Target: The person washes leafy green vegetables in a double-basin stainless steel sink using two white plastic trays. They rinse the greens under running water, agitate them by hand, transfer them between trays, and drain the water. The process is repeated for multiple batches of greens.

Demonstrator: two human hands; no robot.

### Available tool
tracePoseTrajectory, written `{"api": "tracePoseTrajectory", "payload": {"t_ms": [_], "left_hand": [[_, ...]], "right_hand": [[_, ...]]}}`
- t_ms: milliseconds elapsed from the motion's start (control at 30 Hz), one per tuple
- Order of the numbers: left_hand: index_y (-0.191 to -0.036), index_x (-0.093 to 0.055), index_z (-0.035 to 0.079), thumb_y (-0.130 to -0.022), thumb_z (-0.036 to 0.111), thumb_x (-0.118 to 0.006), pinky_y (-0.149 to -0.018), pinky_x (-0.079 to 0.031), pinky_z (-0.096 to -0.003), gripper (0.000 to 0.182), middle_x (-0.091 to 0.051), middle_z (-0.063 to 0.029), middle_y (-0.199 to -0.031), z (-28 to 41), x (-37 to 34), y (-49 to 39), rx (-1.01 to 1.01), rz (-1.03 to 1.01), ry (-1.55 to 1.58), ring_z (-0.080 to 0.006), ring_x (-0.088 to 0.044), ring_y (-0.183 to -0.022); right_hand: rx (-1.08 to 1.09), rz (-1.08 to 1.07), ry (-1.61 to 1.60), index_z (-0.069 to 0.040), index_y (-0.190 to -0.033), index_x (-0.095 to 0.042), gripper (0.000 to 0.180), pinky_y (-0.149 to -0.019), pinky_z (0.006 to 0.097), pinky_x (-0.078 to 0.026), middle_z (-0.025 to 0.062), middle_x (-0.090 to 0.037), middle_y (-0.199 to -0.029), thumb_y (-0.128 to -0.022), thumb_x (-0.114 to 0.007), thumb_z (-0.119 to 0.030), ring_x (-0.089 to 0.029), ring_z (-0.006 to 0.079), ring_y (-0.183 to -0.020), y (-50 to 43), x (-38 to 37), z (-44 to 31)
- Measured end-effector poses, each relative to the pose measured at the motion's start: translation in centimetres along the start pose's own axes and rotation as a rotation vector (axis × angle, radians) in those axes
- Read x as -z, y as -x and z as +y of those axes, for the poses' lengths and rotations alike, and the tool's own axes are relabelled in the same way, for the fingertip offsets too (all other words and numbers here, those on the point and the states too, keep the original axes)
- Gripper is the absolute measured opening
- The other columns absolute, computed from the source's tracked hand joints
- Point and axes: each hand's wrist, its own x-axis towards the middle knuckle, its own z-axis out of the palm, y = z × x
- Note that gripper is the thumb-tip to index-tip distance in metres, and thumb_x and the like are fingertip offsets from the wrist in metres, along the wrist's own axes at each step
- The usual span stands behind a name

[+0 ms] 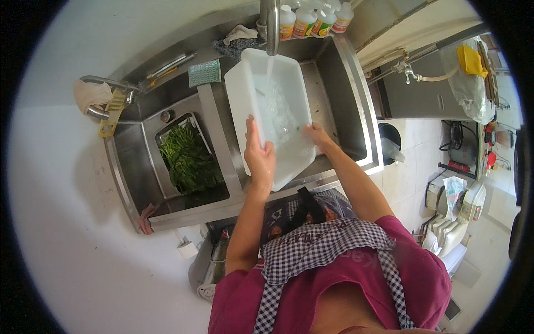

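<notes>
A white plastic tub (288,158) rests tilted over the right sink basin, with water running into it from a metal faucet (273,33). My left hand (259,160) presses against the tub's left side, fingers extended along the wall. At the opposite rim, my right hand (319,135) grips the edge, its fingertips partly hidden by blur and water. Some water lies in the tub. Leafy green vegetables (187,154) fill a metal tray (201,130) in the left basin.
Several spray and plain bottles (304,23) stand behind the right basin (346,96). A green sponge cloth (204,73) lies on the sink's ledge beside dark and light rags (238,39). A pink cloth (147,219) hangs at the front left corner. A black bin (390,135) stands right of the sink.
</notes>
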Motion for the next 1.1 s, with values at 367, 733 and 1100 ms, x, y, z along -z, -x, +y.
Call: {"api": "tracePoseTrajectory", "payload": {"t_ms": [367,733,1100], "left_hand": [[-0.134,-0.043,-0.001,-0.076,-0.007,-0.049,-0.075,-0.047,-0.0278,0.058,-0.063,-0.0170,-0.108,-6.3,-1.1,0.5,0.169,0.012,0.177,-0.0217,-0.062,-0.086],[-0.112,-0.055,-0.001,-0.074,-0.002,-0.048,-0.075,-0.048,-0.0278,0.039,-0.063,-0.0072,-0.099,-12.1,-7.3,3.2,0.657,-0.248,0.784,-0.0154,-0.060,-0.087],[-0.102,-0.059,-0.003,-0.075,0.009,-0.051,-0.071,-0.051,-0.0332,0.030,-0.064,-0.0125,-0.096,-11.0,-5.9,2.3,1.003,-0.414,1.195,-0.0235,-0.063,-0.078]], "right_hand": [[0.357,0.229,0.545,-0.004,-0.076,-0.050,0.030,-0.056,0.0319,-0.039,0.0030,-0.047,-0.067,-0.091,-0.057,-0.030,-0.042,0.0124,-0.063,5.5,6.0,-3.4],[0.244,0.267,0.681,0.005,-0.093,-0.064,0.023,-0.055,0.0270,-0.044,0.0038,-0.060,-0.073,-0.085,-0.062,-0.017,-0.053,0.0099,-0.062,14.3,9.5,-14.3],[0.412,0.077,0.468,0.002,-0.077,-0.061,0.013,-0.048,0.0279,-0.041,0.0064,-0.054,-0.063,-0.072,-0.068,-0.008,-0.051,0.0143,-0.054,11.5,-2.5,-29.2]]}}
